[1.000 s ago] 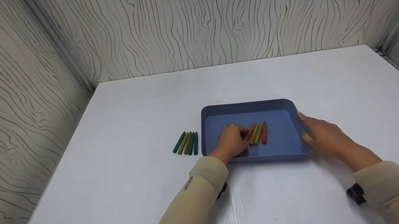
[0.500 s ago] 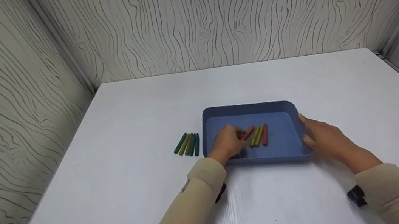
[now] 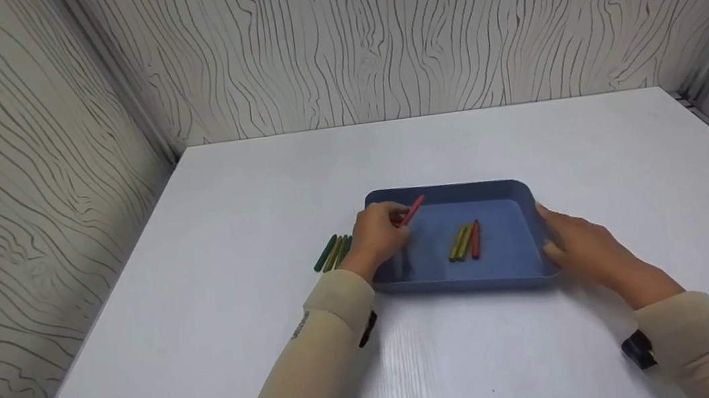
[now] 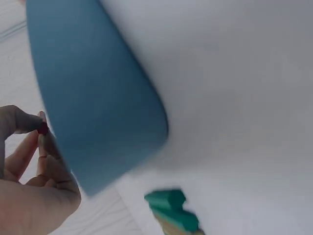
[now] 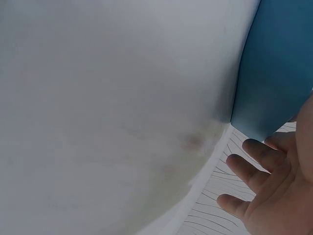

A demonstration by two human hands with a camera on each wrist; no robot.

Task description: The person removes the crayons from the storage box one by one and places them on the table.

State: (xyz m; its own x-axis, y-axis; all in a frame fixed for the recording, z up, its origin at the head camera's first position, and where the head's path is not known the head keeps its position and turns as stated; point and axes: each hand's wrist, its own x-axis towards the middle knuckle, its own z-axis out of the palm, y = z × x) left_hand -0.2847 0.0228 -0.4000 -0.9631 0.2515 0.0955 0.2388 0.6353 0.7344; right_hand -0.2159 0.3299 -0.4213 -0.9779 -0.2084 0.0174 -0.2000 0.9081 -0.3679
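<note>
My left hand pinches a red crayon over the left part of a shallow blue tray. The crayon tilts up and to the right; in the left wrist view its red end shows between thumb and fingers. Inside the tray lie two yellow-green crayons and another red crayon side by side. At the tray's right wall is my right hand. Its fingers are spread loosely beside that wall in the right wrist view.
Left of the tray, several green and yellowish crayons lie in a row on the white table, partly hidden by my left hand. Wood-patterned panels rise behind the table and along its sides.
My left hand has lifted the red crayon away from the other crayons in the tray and moved it left and up. The right hand has stayed at the tray's right wall.
</note>
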